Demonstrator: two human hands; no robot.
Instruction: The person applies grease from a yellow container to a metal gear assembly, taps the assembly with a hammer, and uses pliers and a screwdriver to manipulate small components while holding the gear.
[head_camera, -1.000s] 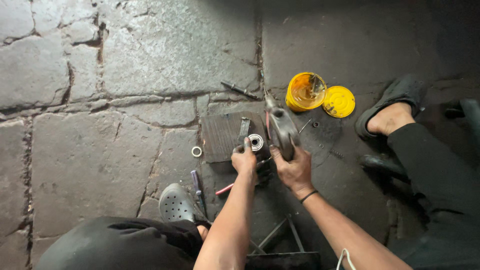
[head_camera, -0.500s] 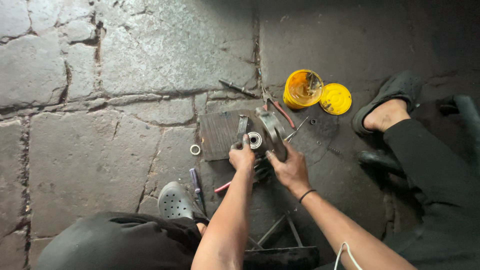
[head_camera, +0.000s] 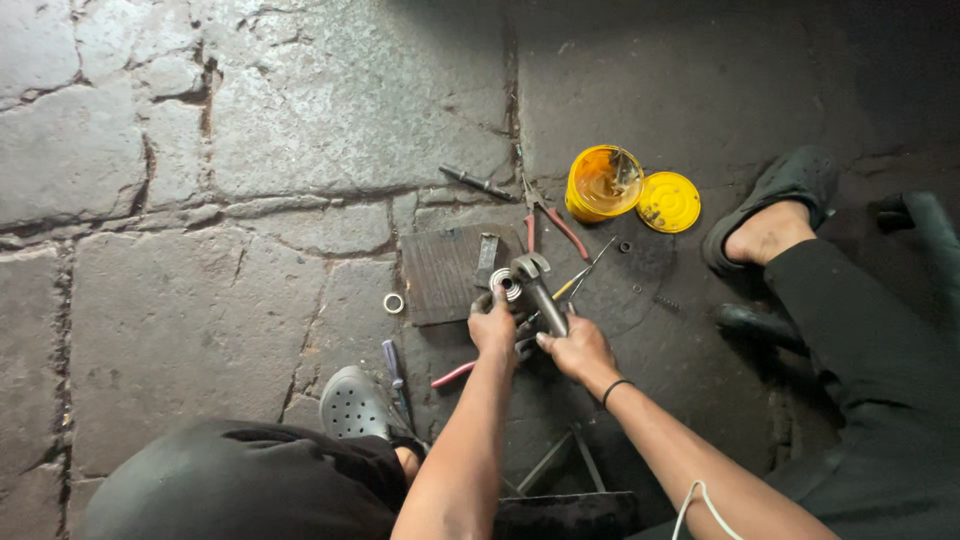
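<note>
Nearest the camera, the person is crouching over the stone floor (head_camera: 250, 130), a grey perforated clog (head_camera: 352, 403) planted at about seven o'clock from the hands. The left hand (head_camera: 495, 328) is curling its fingers closed around a small round metal part, a bearing-like ring (head_camera: 506, 283), pinning it at the near edge of the dark wooden board (head_camera: 440, 275). The right hand (head_camera: 578, 350), a dark band at its wrist, is wrapping its fingers tight around the handle of a grey metal tool (head_camera: 540, 295), whose head is sitting just beside the ring at about one o'clock from the left hand; whether head and ring are touching is hard to tell. To do this well, I judge the left hand should be keeping the ring flat and steady against the board while the right is working the tool squarely, fingertips staying clear of the tool's head. A blue-handled screwdriver (head_camera: 393, 365) is lying at eight o'clock, a small white ring (head_camera: 394, 303) at nine o'clock. Farther out, red-handled pliers (head_camera: 545, 215) are lying at twelve o'clock, and beyond them at one o'clock an open yellow tub (head_camera: 600, 183) is standing with its yellow lid (head_camera: 668, 201) touching it alongside. Another person's sandalled foot (head_camera: 770, 215) is resting at two o'clock.
</note>
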